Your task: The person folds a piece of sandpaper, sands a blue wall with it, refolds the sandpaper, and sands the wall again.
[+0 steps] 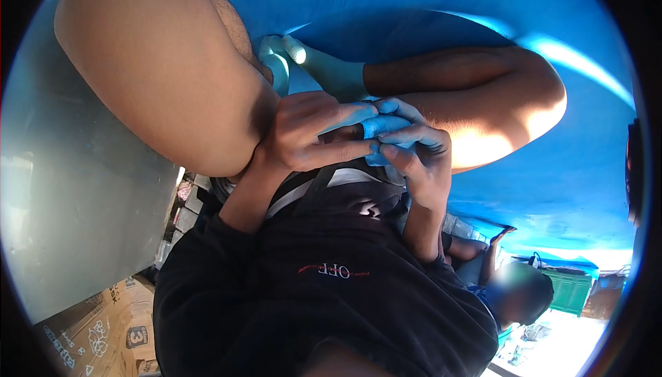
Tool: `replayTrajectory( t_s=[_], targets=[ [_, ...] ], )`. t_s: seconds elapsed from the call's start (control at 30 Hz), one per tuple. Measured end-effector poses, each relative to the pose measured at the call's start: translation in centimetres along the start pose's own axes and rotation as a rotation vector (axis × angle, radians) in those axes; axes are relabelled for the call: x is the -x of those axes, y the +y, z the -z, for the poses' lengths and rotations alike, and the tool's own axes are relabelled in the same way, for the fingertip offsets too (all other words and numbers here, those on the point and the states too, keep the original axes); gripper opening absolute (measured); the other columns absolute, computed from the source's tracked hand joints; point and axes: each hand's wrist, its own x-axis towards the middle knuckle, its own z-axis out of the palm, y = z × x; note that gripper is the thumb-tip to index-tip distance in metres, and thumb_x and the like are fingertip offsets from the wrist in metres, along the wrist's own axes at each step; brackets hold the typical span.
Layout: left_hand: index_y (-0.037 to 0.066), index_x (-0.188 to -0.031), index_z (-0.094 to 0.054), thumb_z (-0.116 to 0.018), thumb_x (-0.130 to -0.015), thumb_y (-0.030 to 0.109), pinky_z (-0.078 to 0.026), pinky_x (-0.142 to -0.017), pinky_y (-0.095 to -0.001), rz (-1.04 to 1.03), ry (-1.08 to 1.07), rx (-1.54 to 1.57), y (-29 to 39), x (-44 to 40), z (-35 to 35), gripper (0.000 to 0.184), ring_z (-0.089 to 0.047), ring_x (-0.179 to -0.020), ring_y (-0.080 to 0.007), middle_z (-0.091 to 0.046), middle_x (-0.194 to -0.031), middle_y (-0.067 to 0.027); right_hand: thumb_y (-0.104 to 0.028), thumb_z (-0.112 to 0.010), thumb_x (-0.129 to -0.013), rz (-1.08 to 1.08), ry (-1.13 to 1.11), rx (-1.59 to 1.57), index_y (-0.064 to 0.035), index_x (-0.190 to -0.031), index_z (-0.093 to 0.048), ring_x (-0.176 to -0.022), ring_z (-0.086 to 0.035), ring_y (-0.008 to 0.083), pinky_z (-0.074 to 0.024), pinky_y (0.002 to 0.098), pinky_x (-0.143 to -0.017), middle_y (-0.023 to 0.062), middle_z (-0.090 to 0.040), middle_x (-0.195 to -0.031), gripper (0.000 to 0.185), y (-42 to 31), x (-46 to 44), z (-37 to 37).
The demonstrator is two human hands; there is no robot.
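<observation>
Both of my hands meet above my lap, between my bare bent legs. A small rounded object [386,127], tinted light blue, sits between them; I cannot make out what it is. My left hand [314,132] reaches it from the left of the view, its fingers stretched along the top and bottom of the object. From the right, my right hand [420,146] curls its fingers and thumb round the same object. Blue light or colour lies over the fingertips. Light socks [331,73] cover my feet just beyond the hands.
A blue sheet [414,32] spreads beyond my legs. At the left stand a grey smooth panel [83,170] and cardboard [110,329]. Another person [517,291] in a dark cap is at the lower right, near a green structure [571,293].
</observation>
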Motion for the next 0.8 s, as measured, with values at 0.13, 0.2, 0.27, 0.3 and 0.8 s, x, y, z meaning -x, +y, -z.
replayTrajectory(
  t_s=[0.13, 0.2, 0.27, 0.3, 0.8],
  targets=[
    [-0.006, -0.104, -0.072, -0.089, -0.066, 0.016, -0.040, -0.046, -0.0272, -0.012, 0.011, -0.002, 0.0, 0.0, 0.1, 0.047, -0.055, -0.051, -0.0141, -0.058, -0.065, -0.0033, 0.000, -0.079, -0.078, 0.040, -0.016, 0.048, 0.0018, -0.095, -0.077, -0.107, -0.066, 0.0243, -0.0530, 0.0345, -0.090, 0.0177, -0.065, -0.122, 0.017, 0.3, 0.0, 0.2],
    [0.002, -0.100, -0.076, -0.087, -0.067, 0.012, -0.048, -0.052, -0.0277, 0.001, -0.025, 0.006, 0.2, 0.5, 0.4, 0.037, -0.062, -0.061, -0.0172, -0.065, -0.082, -0.0105, 0.000, -0.080, -0.078, 0.034, 0.023, 0.020, 0.0017, -0.092, -0.076, -0.106, -0.066, 0.0233, -0.0526, 0.0342, -0.090, 0.0180, -0.066, -0.121, 0.015, 0.2, 0.0, -0.2],
    [0.009, -0.097, -0.080, -0.084, -0.067, 0.009, -0.055, -0.058, -0.0282, 0.015, -0.063, 0.014, 0.4, 0.7, 0.5, 0.030, -0.069, -0.070, -0.0203, -0.072, -0.099, -0.0178, 0.000, -0.081, -0.077, 0.024, 0.028, 0.034, 0.0015, -0.090, -0.075, -0.106, -0.066, 0.0228, -0.0525, 0.0342, -0.090, 0.0179, -0.066, -0.121, 0.014, 0.1, 0.0, -0.3],
    [0.009, -0.096, -0.080, -0.084, -0.067, 0.008, -0.055, -0.058, -0.0282, 0.001, -0.078, 0.002, 0.5, 0.6, 0.6, 0.029, -0.069, -0.071, -0.0203, -0.072, -0.099, -0.0179, 0.000, -0.081, -0.076, 0.014, 0.033, 0.048, 0.0014, -0.088, -0.074, -0.106, -0.066, 0.0224, -0.0524, 0.0341, -0.091, 0.0177, -0.066, -0.121, 0.014, 0.1, 0.0, -0.3],
    [0.012, -0.094, -0.081, -0.085, -0.067, 0.014, -0.057, -0.062, -0.0297, 0.018, -0.054, 0.003, 0.4, 0.6, 0.5, 0.027, -0.072, -0.075, -0.0221, -0.073, -0.097, -0.0171, -0.001, -0.078, -0.080, 0.026, -0.052, 0.014, 0.0016, -0.098, -0.077, -0.111, -0.065, 0.0257, -0.0505, 0.0376, -0.096, 0.0193, -0.066, -0.124, 0.018, 0.1, -0.1, 0.6]
  ],
)
